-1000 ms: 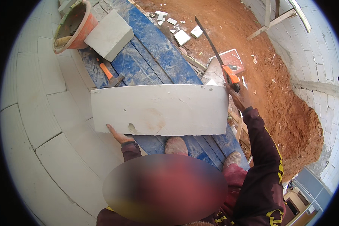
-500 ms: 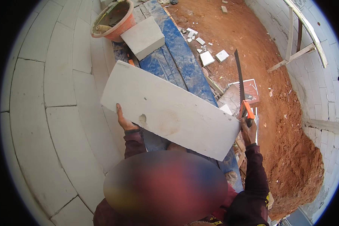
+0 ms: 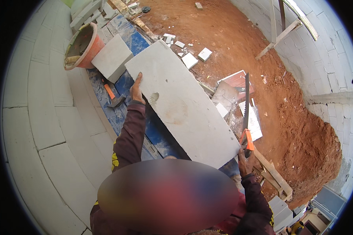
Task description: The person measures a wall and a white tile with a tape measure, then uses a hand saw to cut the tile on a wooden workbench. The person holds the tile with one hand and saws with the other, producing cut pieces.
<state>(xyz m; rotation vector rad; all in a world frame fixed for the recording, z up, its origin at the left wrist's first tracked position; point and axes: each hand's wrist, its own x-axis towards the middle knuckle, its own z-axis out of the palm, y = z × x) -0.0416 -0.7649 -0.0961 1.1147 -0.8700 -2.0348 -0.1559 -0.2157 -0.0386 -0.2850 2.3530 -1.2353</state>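
Observation:
A long pale lightweight concrete block (image 3: 180, 105) lies slanted across in front of me, above the blue-stained planks (image 3: 115, 113). My left hand (image 3: 137, 89) grips its left long edge near the far end, fingers on the top face and the palm at the side. At the near right corner, my right hand (image 3: 246, 161) is closed round the orange-and-black handle of a hand saw (image 3: 246, 113) and also touches the block. The saw's dark toothed blade points up and away. A hammer (image 3: 113, 96) with an orange handle lies on the planks left of the block.
A smaller block (image 3: 113, 58) and an orange bucket (image 3: 84, 49) with a tool handle inside stand at the far left. A pale block wall (image 3: 39, 117) rises along my left. Block offcuts (image 3: 190, 60) and timber (image 3: 272, 172) lie on the reddish earth (image 3: 294, 137) to the right.
The long block has swung clockwise, its far end moving up and right. My left hand has gone with it, and the hammer has come into sight. The saw remains in my right hand.

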